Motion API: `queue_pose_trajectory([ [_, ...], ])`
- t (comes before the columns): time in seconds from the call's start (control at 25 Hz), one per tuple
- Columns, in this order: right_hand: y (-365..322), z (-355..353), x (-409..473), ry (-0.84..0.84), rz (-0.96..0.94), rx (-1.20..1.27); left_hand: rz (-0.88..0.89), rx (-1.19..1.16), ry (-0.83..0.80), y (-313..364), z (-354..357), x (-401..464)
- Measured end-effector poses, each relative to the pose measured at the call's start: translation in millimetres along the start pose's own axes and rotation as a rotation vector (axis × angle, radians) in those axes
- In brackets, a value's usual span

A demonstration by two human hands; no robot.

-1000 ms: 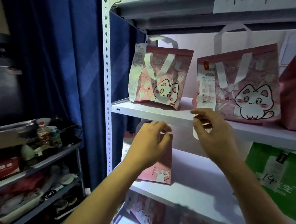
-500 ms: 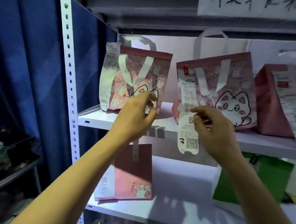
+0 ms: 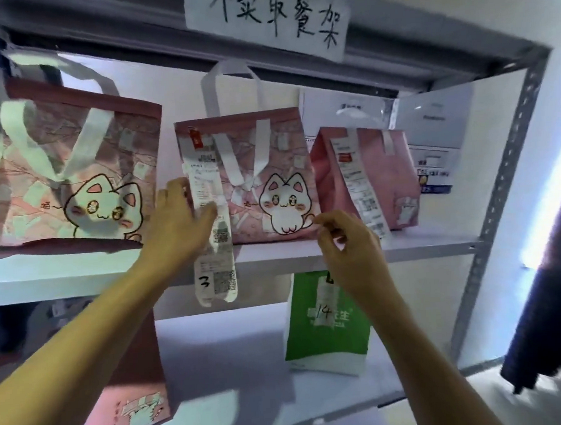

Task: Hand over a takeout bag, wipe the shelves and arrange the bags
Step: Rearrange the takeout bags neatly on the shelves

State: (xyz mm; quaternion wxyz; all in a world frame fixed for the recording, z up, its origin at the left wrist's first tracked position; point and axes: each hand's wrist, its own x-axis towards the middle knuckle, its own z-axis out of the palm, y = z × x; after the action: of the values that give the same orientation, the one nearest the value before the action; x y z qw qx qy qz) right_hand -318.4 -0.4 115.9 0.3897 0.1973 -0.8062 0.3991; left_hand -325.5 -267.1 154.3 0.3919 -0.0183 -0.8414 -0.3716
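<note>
Two hands at middle bag [image 3: 254, 181]: left hand [image 3: 179, 230] pinches receipt [image 3: 209, 216], right hand [image 3: 345, 241] fingers curled, empty; tugging may tear receipt.

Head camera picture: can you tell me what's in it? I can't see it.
Two bare hands reach up to a pink cat bag in the middle of a white shelf; the left hand touches its long receipt, and the right hand is beside its bottom corner. More pink bags sit on either side, and a green bag stands below.
</note>
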Motion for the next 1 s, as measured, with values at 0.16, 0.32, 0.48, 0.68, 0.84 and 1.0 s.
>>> queue_pose_trajectory([
  [0.16, 39, -40, 2, 0.11, 0.094, -0.102, -0.065, -0.091, 0.102, -1, 18, -5],
  [0.32, 78, -70, 34, 0.309, 0.214, -0.102, -0.18, -0.099, 0.129, 4, 29, 0],
  [0.48, 131, -93, 76, 0.322, 0.424, -0.074, -0.246, -0.119, 0.146, 6, 34, 7],
  [0.68, 179, -97, 116, 0.257, 0.501, -0.064, -0.212, -0.035, 0.195, 10, 41, 11],
  [0.84, 196, -81, 133, 0.237, 0.531, -0.056, -0.261, 0.008, 0.247, 19, 52, 13],
  [1.0, 218, -84, 141, 0.253, 0.527, -0.017, -0.287, 0.007, 0.277, 22, 56, 12],
])
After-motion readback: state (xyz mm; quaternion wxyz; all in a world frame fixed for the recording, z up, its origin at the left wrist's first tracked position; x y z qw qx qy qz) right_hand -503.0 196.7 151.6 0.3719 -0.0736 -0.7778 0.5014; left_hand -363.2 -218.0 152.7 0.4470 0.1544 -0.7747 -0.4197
